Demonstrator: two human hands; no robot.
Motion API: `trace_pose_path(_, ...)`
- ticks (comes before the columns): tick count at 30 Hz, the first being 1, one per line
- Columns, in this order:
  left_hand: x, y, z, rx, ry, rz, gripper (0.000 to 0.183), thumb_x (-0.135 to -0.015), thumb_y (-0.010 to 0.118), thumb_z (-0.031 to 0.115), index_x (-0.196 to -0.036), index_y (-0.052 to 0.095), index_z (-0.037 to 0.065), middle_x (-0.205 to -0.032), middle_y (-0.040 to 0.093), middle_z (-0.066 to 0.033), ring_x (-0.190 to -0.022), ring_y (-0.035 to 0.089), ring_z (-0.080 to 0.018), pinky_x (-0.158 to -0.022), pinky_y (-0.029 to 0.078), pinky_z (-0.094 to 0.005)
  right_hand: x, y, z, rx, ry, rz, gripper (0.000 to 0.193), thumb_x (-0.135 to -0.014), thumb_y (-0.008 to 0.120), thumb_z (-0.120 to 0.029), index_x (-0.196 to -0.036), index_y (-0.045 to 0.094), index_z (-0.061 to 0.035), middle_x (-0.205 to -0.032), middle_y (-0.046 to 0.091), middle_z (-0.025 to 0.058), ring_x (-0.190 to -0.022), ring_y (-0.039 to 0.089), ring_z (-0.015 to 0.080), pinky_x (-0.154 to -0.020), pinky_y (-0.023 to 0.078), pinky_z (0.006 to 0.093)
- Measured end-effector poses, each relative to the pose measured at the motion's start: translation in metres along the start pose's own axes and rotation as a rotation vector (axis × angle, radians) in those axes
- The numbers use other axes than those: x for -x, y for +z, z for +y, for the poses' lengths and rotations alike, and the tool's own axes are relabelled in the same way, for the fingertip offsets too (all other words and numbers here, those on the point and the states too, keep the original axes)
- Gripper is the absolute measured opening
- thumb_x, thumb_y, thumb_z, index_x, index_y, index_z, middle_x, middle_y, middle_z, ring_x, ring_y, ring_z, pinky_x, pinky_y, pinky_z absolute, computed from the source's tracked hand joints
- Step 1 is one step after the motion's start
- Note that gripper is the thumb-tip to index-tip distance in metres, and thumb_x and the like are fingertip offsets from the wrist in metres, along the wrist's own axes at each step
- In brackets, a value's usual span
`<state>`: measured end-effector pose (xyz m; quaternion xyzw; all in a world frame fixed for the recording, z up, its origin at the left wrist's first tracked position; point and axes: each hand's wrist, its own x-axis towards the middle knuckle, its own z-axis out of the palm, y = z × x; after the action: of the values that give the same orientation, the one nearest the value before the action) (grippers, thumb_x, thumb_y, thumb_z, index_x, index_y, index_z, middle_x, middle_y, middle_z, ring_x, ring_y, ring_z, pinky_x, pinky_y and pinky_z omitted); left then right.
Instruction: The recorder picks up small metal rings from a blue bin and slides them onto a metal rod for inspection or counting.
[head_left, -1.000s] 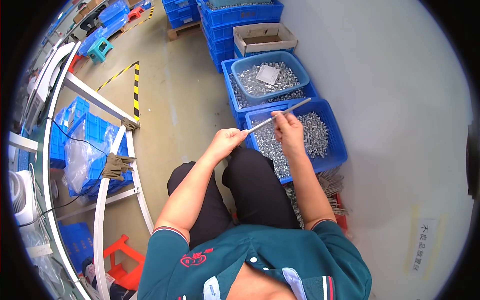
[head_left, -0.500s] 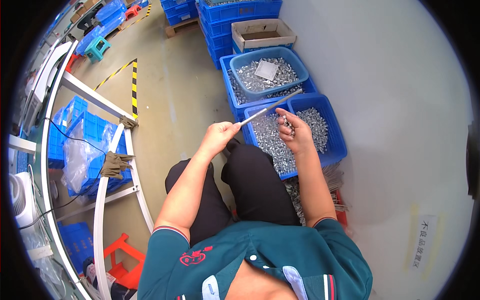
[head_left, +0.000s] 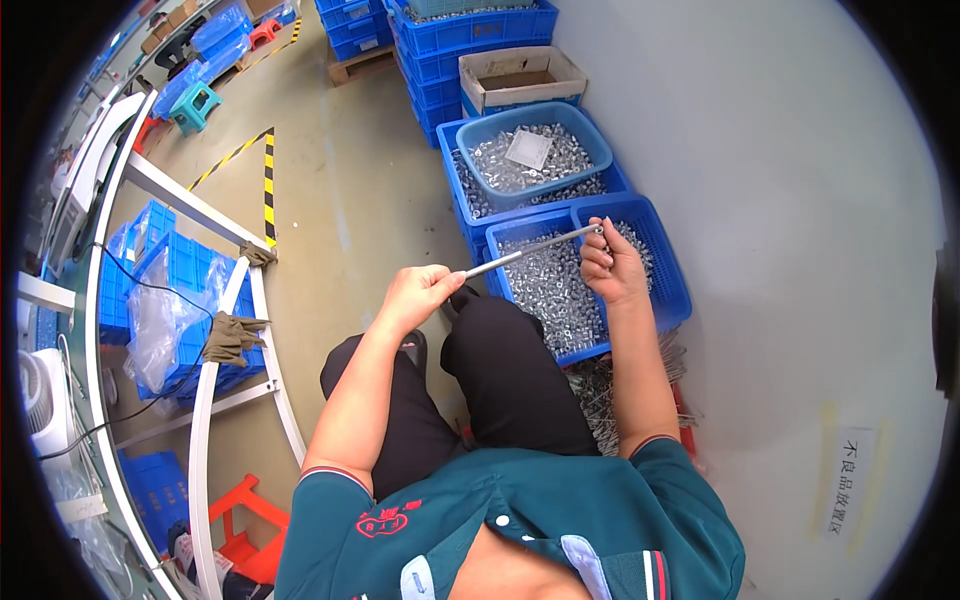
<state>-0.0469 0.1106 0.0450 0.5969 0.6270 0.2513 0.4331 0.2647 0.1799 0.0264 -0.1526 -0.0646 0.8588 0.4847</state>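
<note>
My left hand is closed round the near end of a thin metal rod; a thicker sleeve-like section shows close to the fingers. The rod slants up and to the right, its far tip meeting the fingers of my right hand. That hand is curled, with a small metal nut-like piece pinched at the rod's tip. Whether more pieces lie in its palm is hidden. Below the rod, many small silvery pieces fill a blue basket. Another blue basket of them lies under my right hand.
Beyond the baskets stand a light-blue tub of metal pieces, an open carton and stacked blue crates. Thin metal rods lie beside my right thigh. A wall closes the right side; a white frame stands left.
The rod has tilted lower, and its far tip now meets my right fingers. My right hand has moved slightly right and closed up at the tip; my left hand has shifted slightly left and nearer.
</note>
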Motion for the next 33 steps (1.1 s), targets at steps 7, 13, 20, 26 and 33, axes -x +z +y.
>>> trace_pose_path(7, 0.002, -0.001, 0.001, -0.079, 0.034, 0.007, 0.039, -0.083, 0.057, 0.042, -0.071, 0.061, 0.006, -0.056, 0.052, -0.0046, -0.053, 0.048, -0.0139, -0.053, 0.038, -0.0299, 0.007, 0.018, -0.004, 0.406, -0.043, 0.059, 0.021, -0.093, 0.05, -0.021, -0.094, 0.059, -0.0027, -0.064, 0.046, -0.0007, -0.045, 0.036, 0.0036, -0.036, 0.027, 0.0161)
trace_pose_path(13, 0.004, -0.004, 0.004, -0.119, 0.031, 0.015, 0.039, -0.083, 0.056, 0.044, -0.072, 0.063, 0.007, -0.057, 0.055, -0.0059, -0.056, 0.053, -0.0166, -0.054, 0.04, -0.0313, 0.012, 0.033, -0.005, 0.536, -0.099, 0.101, 0.021, -0.091, 0.053, -0.021, -0.089, 0.06, -0.0015, -0.062, 0.047, -0.0018, -0.044, 0.036, 0.0028, -0.036, 0.024, 0.0159)
trace_pose_path(20, 0.009, -0.007, 0.004, -0.2, 0.037, 0.066, 0.039, -0.082, 0.057, 0.045, -0.072, 0.064, 0.008, -0.057, 0.056, -0.0058, -0.055, 0.054, -0.0181, -0.054, 0.041, -0.0316, 0.012, 0.059, -0.014, 1.123, -0.124, 0.254, 0.017, -0.085, 0.061, -0.019, -0.081, 0.063, -0.0027, -0.058, 0.047, -0.0046, -0.043, 0.035, 0.0018, -0.037, 0.022, 0.017)
trace_pose_path(26, 0.011, -0.006, 0.003, -0.146, 0.084, 0.094, 0.038, -0.082, 0.059, 0.043, -0.07, 0.062, 0.007, -0.054, 0.052, -0.0056, -0.051, 0.049, -0.0159, -0.051, 0.038, -0.0313, 0.015, 0.052, -0.008, 1.114, -0.145, 0.267, 0.018, -0.086, 0.06, -0.02, -0.081, 0.063, -0.0024, -0.057, 0.046, -0.0042, -0.043, 0.034, 0.0021, -0.037, 0.022, 0.0172)
trace_pose_path(33, 0.013, -0.004, 0.003, -0.182, 0.115, 0.138, 0.036, -0.082, 0.061, 0.04, -0.07, 0.061, 0.006, -0.052, 0.047, -0.0048, -0.049, 0.041, -0.0118, -0.049, 0.035, -0.0297, 0.014, 0.047, -0.001, 1.192, -0.113, 0.26, 0.02, -0.09, 0.055, -0.02, -0.089, 0.06, -0.0006, -0.055, 0.044, -0.0037, -0.041, 0.033, 0.0028, -0.036, 0.024, 0.0177)
